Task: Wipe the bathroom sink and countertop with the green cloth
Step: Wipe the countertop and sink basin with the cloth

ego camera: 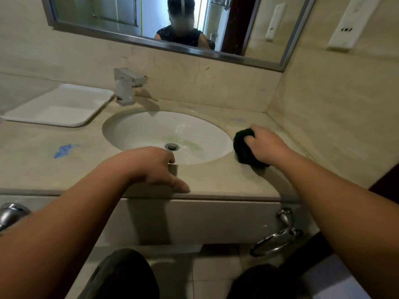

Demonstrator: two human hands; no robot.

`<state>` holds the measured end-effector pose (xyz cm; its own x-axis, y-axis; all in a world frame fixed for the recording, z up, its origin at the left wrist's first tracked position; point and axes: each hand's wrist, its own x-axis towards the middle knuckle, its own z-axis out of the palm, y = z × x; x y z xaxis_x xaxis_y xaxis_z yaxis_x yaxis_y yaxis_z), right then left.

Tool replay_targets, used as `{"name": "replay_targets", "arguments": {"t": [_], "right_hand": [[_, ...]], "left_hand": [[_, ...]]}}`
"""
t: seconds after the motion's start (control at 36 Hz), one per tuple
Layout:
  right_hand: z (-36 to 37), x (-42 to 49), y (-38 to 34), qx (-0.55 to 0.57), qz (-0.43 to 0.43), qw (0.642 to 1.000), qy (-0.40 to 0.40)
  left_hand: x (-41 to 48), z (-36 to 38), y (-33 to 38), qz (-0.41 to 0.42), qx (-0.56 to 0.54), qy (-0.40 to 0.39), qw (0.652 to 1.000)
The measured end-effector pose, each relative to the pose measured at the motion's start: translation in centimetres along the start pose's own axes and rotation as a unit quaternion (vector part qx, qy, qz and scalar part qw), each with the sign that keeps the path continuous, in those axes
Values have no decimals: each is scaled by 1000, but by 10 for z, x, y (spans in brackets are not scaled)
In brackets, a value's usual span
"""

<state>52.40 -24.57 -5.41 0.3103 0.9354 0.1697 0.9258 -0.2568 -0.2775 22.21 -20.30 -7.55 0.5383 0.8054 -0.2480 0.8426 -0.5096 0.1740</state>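
While the right hand (265,145) presses the bunched green cloth (243,148) onto the desk (216,178) at 3 o'clock of the sink (133,130), its fingers (251,137) curled round the wad, the main risk is patchy coverage: a balled cloth touches only a small patch, so strokes could skip strips, esp. along the wall joint at 1–2 o'clock where faint blue marks (237,120) sit. The bigger blue smear (63,149) at 9 o'clock of the sink looks untouched & is far across; if it's dried, a light pass will prob. just smudge it. Reaching over w/ the cloth could nudge the white tray (58,104) at 10 o'clock or catch the faucet (126,86) at 11 o'clock. The left hand (155,167) rests on the front rim at 6 o'clock, fingers loosely bent, holding nothing; if the desk gets wet that brace could slip.
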Motion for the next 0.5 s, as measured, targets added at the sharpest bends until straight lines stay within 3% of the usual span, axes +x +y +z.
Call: {"name": "replay_targets", "arguments": {"t": [0.08, 0.14, 0.25, 0.33, 0.44, 0.5], "right_hand": [[-32, -8, 30, 24, 2, 996, 89], [-40, -20, 58, 49, 16, 993, 108], [-32, -43, 102, 9, 36, 999, 7], [-16, -48, 111, 90, 112, 990, 4], [28, -32, 103, -1, 138, 990, -18], [39, -30, 71, -30, 105, 994, -28]], "left_hand": [[11, 8, 16, 27, 1, 27, 999], [19, 15, 31, 43, -4, 42, 998], [35, 26, 57, 63, -21, 61, 996], [43, 31, 65, 71, -29, 41, 996], [47, 27, 64, 81, -21, -8, 996], [48, 23, 61, 78, -13, -16, 997]]}}
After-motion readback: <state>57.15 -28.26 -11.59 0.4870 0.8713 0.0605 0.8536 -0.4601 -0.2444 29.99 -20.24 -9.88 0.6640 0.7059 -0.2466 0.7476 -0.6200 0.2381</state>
